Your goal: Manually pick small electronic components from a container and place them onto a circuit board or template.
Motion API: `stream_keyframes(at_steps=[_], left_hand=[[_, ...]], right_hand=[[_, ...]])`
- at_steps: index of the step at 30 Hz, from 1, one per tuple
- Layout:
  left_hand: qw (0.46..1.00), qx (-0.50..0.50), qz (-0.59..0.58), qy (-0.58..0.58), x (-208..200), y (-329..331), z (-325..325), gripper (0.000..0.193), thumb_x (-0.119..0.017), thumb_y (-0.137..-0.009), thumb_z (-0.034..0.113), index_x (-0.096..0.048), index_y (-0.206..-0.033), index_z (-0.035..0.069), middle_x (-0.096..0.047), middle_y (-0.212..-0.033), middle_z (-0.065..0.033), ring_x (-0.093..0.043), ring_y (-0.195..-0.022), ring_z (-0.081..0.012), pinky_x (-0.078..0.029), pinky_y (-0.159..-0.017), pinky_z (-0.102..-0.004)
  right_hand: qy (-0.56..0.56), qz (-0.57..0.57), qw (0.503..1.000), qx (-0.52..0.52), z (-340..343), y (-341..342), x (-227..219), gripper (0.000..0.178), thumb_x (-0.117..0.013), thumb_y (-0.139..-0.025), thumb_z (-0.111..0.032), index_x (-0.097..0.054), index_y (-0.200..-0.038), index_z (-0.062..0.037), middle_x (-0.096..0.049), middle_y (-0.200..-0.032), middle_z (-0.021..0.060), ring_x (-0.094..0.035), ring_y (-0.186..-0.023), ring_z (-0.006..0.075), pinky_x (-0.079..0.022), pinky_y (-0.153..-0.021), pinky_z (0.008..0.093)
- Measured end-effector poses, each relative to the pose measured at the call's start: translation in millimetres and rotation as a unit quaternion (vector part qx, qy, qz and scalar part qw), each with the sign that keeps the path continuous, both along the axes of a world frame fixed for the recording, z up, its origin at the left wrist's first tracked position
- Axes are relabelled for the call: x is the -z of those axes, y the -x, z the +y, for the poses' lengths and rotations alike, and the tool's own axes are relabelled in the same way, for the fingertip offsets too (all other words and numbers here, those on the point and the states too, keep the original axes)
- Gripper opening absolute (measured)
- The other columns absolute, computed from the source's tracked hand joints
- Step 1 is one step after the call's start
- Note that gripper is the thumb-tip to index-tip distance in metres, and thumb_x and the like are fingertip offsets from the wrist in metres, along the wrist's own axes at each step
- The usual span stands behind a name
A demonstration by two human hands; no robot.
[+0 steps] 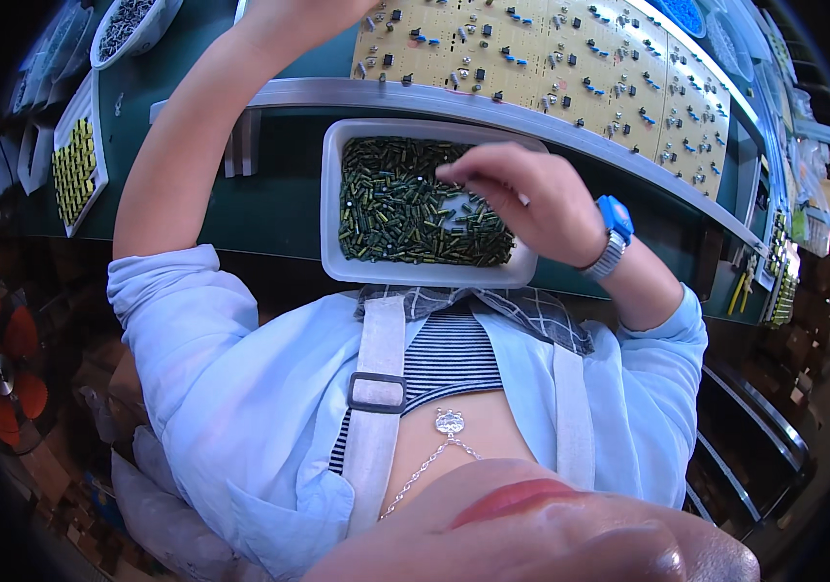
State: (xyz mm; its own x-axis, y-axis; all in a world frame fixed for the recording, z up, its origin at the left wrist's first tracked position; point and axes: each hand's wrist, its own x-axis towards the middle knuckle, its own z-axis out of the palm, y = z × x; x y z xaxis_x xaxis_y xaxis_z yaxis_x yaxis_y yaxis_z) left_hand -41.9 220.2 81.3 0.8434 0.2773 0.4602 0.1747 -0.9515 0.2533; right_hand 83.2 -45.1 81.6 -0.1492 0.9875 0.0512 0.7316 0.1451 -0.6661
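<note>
1. The right hand [536, 194] was above the white tray [332, 199], its fingertips bent together over the small green parts [386, 209]; if a part was pinched there, I could not make out.
2. These parts lay loose in the tray, between the metal rail [492, 109] and the person's body; the hand hid some of them.
3. The left hand [323, 10] was cut by the upper edge near the yellowish board panel [531, 73], so its fingers and grip could not be seen.
4. The panel also was cut off at the top.
</note>
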Motion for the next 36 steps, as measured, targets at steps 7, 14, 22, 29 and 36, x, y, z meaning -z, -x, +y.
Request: stream_keyframes(at_steps=[7, 14, 22, 29, 36], left_hand=[[0.992, 0.104, -0.047, 0.052, -12.4, 8.5, -43.1, 0.013, -0.072, -0.082, 0.011, -0.070, -0.092, 0.004, -0.066, -0.088, -0.0103, -0.064, -0.084, -0.0270, -0.052, -0.074, -0.0358], [0.907, 0.317, 0.263, 0.082, 19.2, 40.7, -138.9, 0.018, -0.070, -0.078, 0.018, -0.066, -0.092, 0.006, -0.061, -0.092, -0.0080, -0.062, -0.094, -0.0259, -0.053, -0.075, -0.0388], [0.895, 0.342, 0.279, 0.064, 31.5, 48.1, -135.1, 0.013, -0.065, -0.078, 0.013, -0.065, -0.089, 0.005, -0.061, -0.090, -0.0086, -0.062, -0.092, -0.0253, -0.053, -0.073, -0.0375], [0.888, 0.348, 0.254, 0.161, 29.6, 47.9, -135.3, 0.013, -0.065, -0.077, 0.008, -0.063, -0.090, 0.005, -0.061, -0.088, -0.0085, -0.063, -0.089, -0.0264, -0.053, -0.073, -0.0391], [0.901, 0.356, 0.165, 0.185, 27.8, 49.0, -130.7, 0.009, -0.063, -0.078, 0.005, -0.064, -0.087, 0.002, -0.064, -0.093, -0.0120, -0.065, -0.092, -0.0284, -0.055, -0.077, -0.0393]], right_hand=[[-0.198, 0.126, 0.960, 0.152, 53.7, -71.6, -7.9, 0.008, -0.067, -0.090, -0.004, -0.068, -0.097, -0.0035, -0.072, -0.101, 0.0077, -0.069, -0.089, 0.0188, -0.055, -0.075, 0.0299], [-0.112, 0.056, 0.962, 0.241, 131.8, -112.1, -6.8, 0.014, -0.070, -0.086, -0.016, -0.072, -0.087, -0.0018, -0.069, -0.080, 0.0140, -0.066, -0.072, 0.0273, -0.051, -0.066, 0.0343], [-0.170, -0.164, 0.948, 0.213, 137.0, -116.8, -7.2, 0.023, -0.070, -0.085, -0.023, -0.072, -0.083, -0.0002, -0.068, -0.079, 0.0181, -0.066, -0.074, 0.0324, -0.051, -0.069, 0.0397], [-0.126, -0.226, 0.947, 0.192, 139.2, -103.6, -23.7, 0.023, -0.068, -0.085, -0.024, -0.071, -0.081, -0.0007, -0.066, -0.081, 0.0179, -0.064, -0.079, 0.0356, -0.050, -0.072, 0.0427], [-0.103, -0.246, 0.947, 0.177, 136.5, -96.5, -32.8, 0.024, -0.067, -0.085, -0.024, -0.070, -0.081, -0.0011, -0.066, -0.083, 0.0178, -0.064, -0.082, 0.0362, -0.050, -0.074, 0.0430]])
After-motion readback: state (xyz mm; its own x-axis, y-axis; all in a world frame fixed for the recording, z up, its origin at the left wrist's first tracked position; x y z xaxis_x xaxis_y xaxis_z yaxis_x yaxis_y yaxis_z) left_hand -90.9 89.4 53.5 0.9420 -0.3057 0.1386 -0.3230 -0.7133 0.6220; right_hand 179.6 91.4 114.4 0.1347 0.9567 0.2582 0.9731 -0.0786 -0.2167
